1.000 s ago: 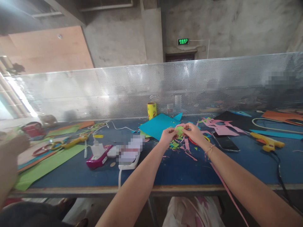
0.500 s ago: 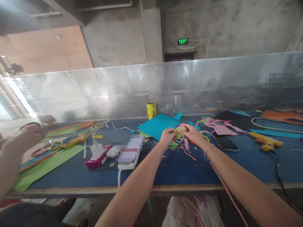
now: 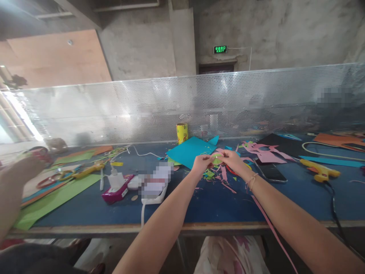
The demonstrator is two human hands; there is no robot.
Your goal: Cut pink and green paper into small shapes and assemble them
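Observation:
Between my two hands is a small light-green paper piece [image 3: 217, 159], held just above the table. My left hand [image 3: 203, 163] pinches its left side, and my right hand [image 3: 230, 161] has closed fingers on its right side. Its exact shape is too small to make out. Below my hands lie green and pink paper scraps [image 3: 210, 175]. A blue paper sheet [image 3: 186, 150] lies just behind my left hand. Partly hidden by my right hand are scissors with red and yellow handles [image 3: 229, 170]. A long pink strip [image 3: 268, 219] hangs past my right forearm over the table edge.
A black phone [image 3: 270, 170] and a yellow glue gun [image 3: 321, 170] lie to the right. On the left are a purple power strip [image 3: 115, 194], a white device [image 3: 155, 198] and green paper [image 3: 57, 199]. A yellow can [image 3: 182, 133] stands behind. A co-worker's arm [image 3: 13, 186] reaches in at far left.
The green paper piece between my fingers has turned so more of its green face shows; less pink is visible there. My hands stay in nearly the same place.

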